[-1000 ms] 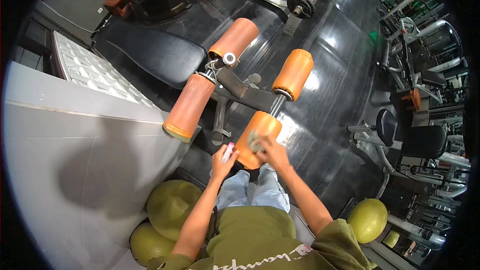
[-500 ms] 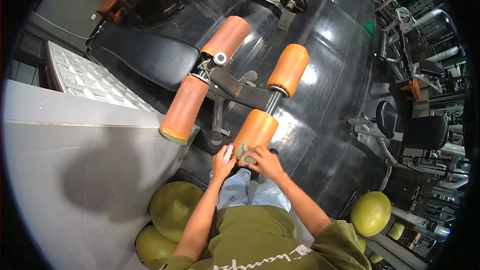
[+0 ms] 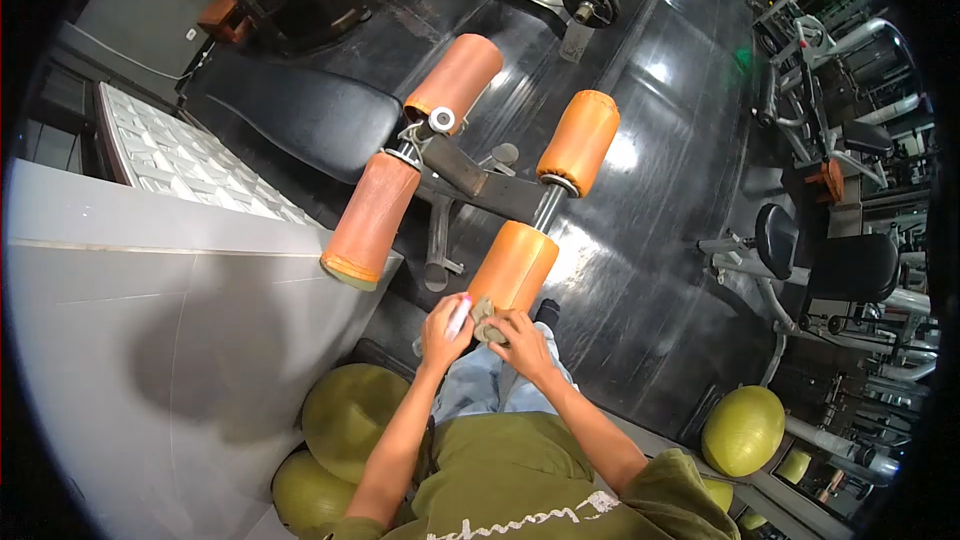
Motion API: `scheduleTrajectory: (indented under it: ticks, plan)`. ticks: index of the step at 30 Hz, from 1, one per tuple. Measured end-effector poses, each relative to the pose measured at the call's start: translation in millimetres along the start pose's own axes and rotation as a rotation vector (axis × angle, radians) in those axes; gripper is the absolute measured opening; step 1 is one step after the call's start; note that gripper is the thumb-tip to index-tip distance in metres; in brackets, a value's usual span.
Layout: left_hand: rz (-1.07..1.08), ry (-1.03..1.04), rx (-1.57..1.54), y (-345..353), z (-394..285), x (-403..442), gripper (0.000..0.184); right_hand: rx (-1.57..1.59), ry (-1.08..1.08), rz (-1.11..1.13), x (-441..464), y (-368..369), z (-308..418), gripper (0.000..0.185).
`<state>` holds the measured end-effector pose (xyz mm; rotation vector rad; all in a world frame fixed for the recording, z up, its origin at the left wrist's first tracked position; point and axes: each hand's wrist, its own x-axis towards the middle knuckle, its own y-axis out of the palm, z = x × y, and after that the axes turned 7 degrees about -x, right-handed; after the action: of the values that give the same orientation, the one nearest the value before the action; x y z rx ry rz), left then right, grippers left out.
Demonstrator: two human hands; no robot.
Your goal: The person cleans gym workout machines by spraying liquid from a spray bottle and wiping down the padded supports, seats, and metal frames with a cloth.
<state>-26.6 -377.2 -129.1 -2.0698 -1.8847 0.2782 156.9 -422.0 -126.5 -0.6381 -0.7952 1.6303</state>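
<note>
Left hand: left hand (image 3: 443,338), fingers wrapped round the bottle, near lower end of the near orange roller.
Container: small white bottle with a pink top (image 3: 459,318), held slanted, pink end pointing up and away from the person; contents cannot be told.
Right hand: right hand (image 3: 522,344), fingers bent, gripping the cloth; close beside left hand.
Cloth: crumpled grey-green fabric cloth (image 3: 484,322), at lower end of the near orange roller, just right of the bottle; whether it presses on the roller, can't tell.
Near roller: smooth orange cylindrical roller pad (image 3: 515,265), right in front of both hands, lower end partly hidden by hands and cloth.
Far roller: second orange cylindrical roller pad (image 3: 580,143), same shiny metal bar (image 3: 548,208), opposite end.
Other rollers: two faded reddish-orange cylindrical roller pads (image 3: 370,220), left of the orange pair, by the end of a long black padded seat (image 3: 300,120).
Floor: shiny black floor (image 3: 660,270), under the machine; pale grey wall (image 3: 90,340) along its left edge.
Balls: two olive-green round exercise balls (image 3: 352,420) at the wall's foot, left of the person; yellow-green round exercise ball (image 3: 743,430) near the floor's right edge.
</note>
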Motion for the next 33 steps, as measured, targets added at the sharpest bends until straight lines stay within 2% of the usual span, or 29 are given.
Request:
scheduleTrajectory:
  ticks: [1,3,5,6,8,11,12,13,14,15,17,19,20,21,24,27,29,31,33]
  plan:
    - [0.008,0.036,0.025,0.1,-2.9,-4.0,0.021,-0.030,-0.037,0.039,-2.9,-4.0,-3.9,0.050]
    - [0.027,-0.010,0.035,3.3,-10.0,-9.8,0.021,-0.035,0.001,-0.074,13.1,-12.1,-28.5,0.050]
    - [0.069,-0.046,0.043,9.3,-10.1,-13.5,0.028,-0.071,0.102,-0.215,45.3,-22.1,-60.0,0.045]
    - [0.049,-0.062,0.110,14.2,-13.8,-14.6,0.033,-0.076,0.222,-0.300,57.7,-29.3,-66.8,0.043]
    - [-0.031,-0.016,0.197,22.7,-11.5,-15.5,0.045,0.051,0.255,-0.376,75.6,-37.8,-71.6,0.041]
    - [-0.027,-0.111,0.093,23.1,-5.5,-11.0,0.044,0.208,0.375,-0.454,61.5,-21.2,-48.1,0.038]
    - [-0.058,-0.099,0.057,22.6,-5.9,-7.9,0.036,0.214,0.379,-0.421,47.4,-13.9,-35.1,0.038]
    - [-0.056,-0.101,0.063,19.1,1.4,-8.2,0.036,0.221,0.309,-0.404,30.7,1.3,-28.6,0.040]
    - [0.004,-0.300,0.014,14.3,17.0,-8.0,0.032,0.129,0.252,-0.378,14.4,17.9,-23.9,0.043]
    - [0.062,-0.498,-0.035,12.7,32.0,-7.2,0.028,0.182,0.204,-0.291,2.4,17.4,-11.5,0.048]
    - [0.005,-0.474,-0.126,11.6,44.8,-4.4,0.031,0.123,0.102,-0.089,-10.0,9.3,0.3,0.047]
    - [0.068,-0.536,-0.275,4.7,43.3,3.3,0.032,0.050,0.052,-0.050,-0.5,-1.8,-12.2,0.045]
    - [0.138,-0.631,-0.162,2.2,40.3,6.5,0.025,-0.024,-0.004,-0.007,9.1,-7.9,-22.0,0.043]
    - [0.144,-0.633,-0.155,2.7,39.8,6.3,0.025,-0.026,0.046,-0.110,22.3,-12.4,-31.9,0.040]
    - [-0.023,-0.606,-0.219,5.8,42.2,3.4,0.023,0.043,0.232,-0.348,65.8,-37.6,-55.5,0.040]
    - [-0.032,-0.533,-0.264,6.0,36.5,0.4,0.022,0.078,0.233,-0.461,66.9,-25.1,-59.1,0.040]
    - [0.005,-0.542,-0.255,3.9,17.8,-2.5,0.023,0.209,0.365,-0.467,45.4,-9.8,-38.8,0.042]
    - [0.047,0.015,0.049,7.8,1.0,-6.7,0.029,0.261,0.296,-0.381,11.1,11.0,-22.6,0.046]
    - [0.084,-0.063,0.113,11.5,-12.6,-13.2,0.035,0.268,0.255,-0.317,-14.9,16.6,-7.1,0.047]
